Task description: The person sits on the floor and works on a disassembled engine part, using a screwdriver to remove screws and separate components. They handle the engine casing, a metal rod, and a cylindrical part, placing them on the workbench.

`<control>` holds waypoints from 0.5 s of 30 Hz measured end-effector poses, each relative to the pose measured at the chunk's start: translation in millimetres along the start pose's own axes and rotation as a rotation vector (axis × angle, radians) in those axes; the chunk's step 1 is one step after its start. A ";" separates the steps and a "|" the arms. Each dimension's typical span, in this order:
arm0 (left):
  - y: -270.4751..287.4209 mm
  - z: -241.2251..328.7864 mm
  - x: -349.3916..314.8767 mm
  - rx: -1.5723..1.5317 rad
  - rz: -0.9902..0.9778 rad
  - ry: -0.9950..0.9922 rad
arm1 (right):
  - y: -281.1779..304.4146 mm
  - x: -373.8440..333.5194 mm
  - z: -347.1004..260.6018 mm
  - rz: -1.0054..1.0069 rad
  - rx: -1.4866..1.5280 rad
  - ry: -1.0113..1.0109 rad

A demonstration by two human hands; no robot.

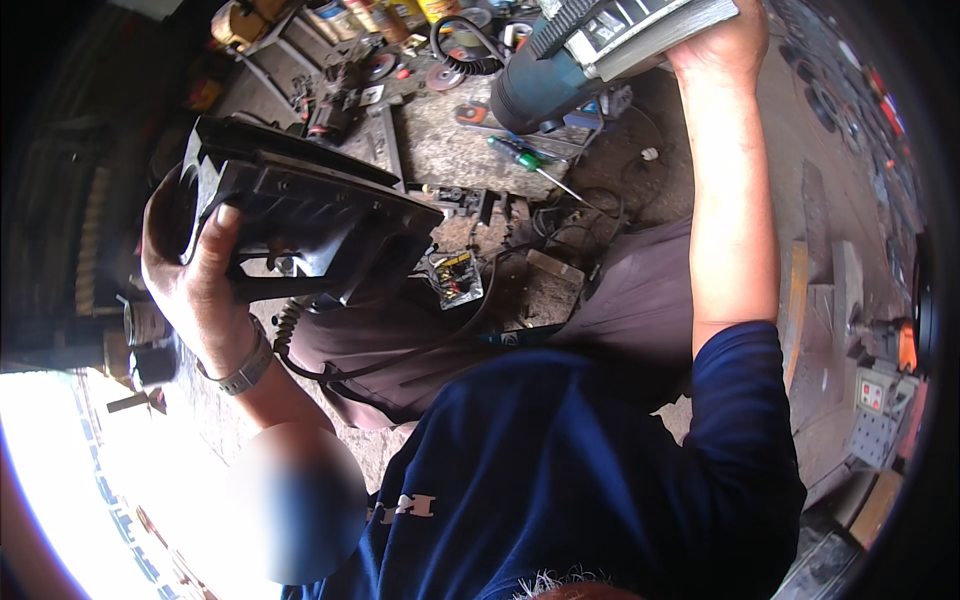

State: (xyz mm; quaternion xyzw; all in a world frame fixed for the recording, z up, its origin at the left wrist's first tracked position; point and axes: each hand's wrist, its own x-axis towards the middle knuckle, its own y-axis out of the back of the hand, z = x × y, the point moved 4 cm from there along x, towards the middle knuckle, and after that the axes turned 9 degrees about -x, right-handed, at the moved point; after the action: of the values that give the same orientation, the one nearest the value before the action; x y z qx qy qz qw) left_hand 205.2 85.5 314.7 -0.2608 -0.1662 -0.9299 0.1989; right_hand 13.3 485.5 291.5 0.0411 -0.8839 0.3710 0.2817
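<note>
My left hand [205, 275], with a watch on its wrist, grips a black plastic tool housing [335, 215]. The thumb lies over its near edge, and the housing is held tilted above my left thigh. Out in front, at the upper right, my right hand [722, 48] is closed round a power tool [545, 90] with a teal body and a flat grey metal base. Its fingers are partly hidden behind that base. Below the power tool, a green-handled screwdriver [517, 152] lies on the worn work surface [430, 125].
Abrasive discs [443, 77], bottles [385, 22] and a dark clamp-like tool [335, 105] crowd the far side. A black cable [440, 335] crosses my lap. Near my knees lies a clear bag of small parts [458, 280]. Wooden pieces [797, 300] lie on the right.
</note>
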 end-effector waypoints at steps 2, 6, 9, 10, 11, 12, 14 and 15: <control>-5.9 8.8 -3.8 -0.024 0.031 -0.006 | 8.2 -9.1 -30.3 0.016 0.025 0.069; -15.1 26.5 -7.3 -0.036 -0.004 -0.024 | 25.9 -28.8 -98.6 -0.079 -0.120 0.086; -24.4 35.0 -6.5 -0.064 -0.039 -0.016 | 48.7 -33.8 -144.3 0.197 0.084 0.127; -28.0 38.3 -7.8 -0.072 -0.049 -0.019 | 47.9 -47.6 -157.3 0.173 -0.126 0.153; -31.4 42.6 -9.5 -0.076 -0.059 -0.023 | 43.7 -61.2 -167.6 0.158 -0.331 0.181; -32.0 49.7 -12.9 -0.069 -0.064 -0.023 | 25.4 -78.0 -172.5 0.143 -0.393 0.313; -34.8 53.4 -16.3 -0.080 -0.068 -0.020 | 15.0 -92.7 -181.0 0.134 -0.543 0.530; -39.1 55.1 -17.3 -0.092 -0.072 -0.023 | 19.1 -95.7 -188.2 0.157 -0.626 0.623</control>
State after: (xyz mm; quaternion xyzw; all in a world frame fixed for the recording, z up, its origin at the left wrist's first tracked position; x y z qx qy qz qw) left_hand 223.9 147.0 341.7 -0.2741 -0.1348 -0.9401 0.1512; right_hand 176.1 614.1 335.3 -0.2270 -0.8270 0.1005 0.5043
